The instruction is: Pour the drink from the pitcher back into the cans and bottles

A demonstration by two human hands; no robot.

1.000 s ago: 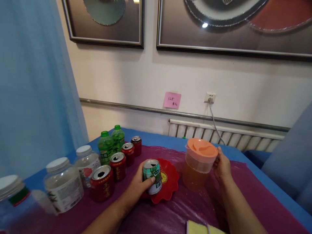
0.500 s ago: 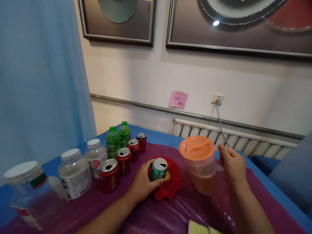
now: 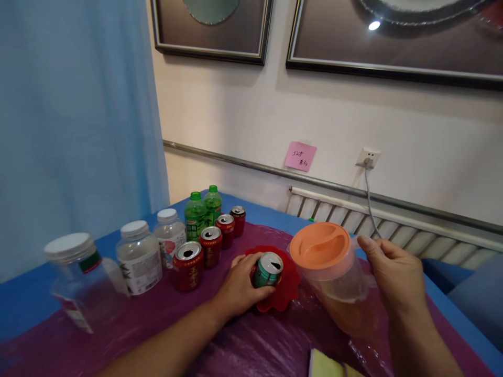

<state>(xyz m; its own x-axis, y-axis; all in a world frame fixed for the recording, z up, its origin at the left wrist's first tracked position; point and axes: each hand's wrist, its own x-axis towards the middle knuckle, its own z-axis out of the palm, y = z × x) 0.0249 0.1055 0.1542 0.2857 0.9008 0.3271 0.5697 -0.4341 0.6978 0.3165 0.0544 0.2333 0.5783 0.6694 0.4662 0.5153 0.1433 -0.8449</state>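
My left hand (image 3: pixel 241 280) is wrapped round a green drink can (image 3: pixel 269 271), which tilts slightly to the right over a red scalloped dish (image 3: pixel 288 288). The can's top is open. My right hand (image 3: pixel 396 272) grips the handle of a clear plastic pitcher (image 3: pixel 338 293) with an orange lid (image 3: pixel 320 245). Amber liquid shows inside the pitcher, which leans left so that its lid side is close to the can. No stream of liquid can be made out between them.
Several red cans (image 3: pixel 188 267) stand in a row at left, beside green-capped bottles (image 3: pixel 195 214) and white-lidded clear jars (image 3: pixel 139 259). Purple plastic sheeting (image 3: pixel 251 340) covers the blue table. A yellow pad (image 3: pixel 326 365) lies at the front edge. A radiator (image 3: pixel 334 209) runs behind.
The pitcher has tipped further left towards the can, and its liquid has shifted. The can leans a little more to the right. The whole view has swung slightly left.
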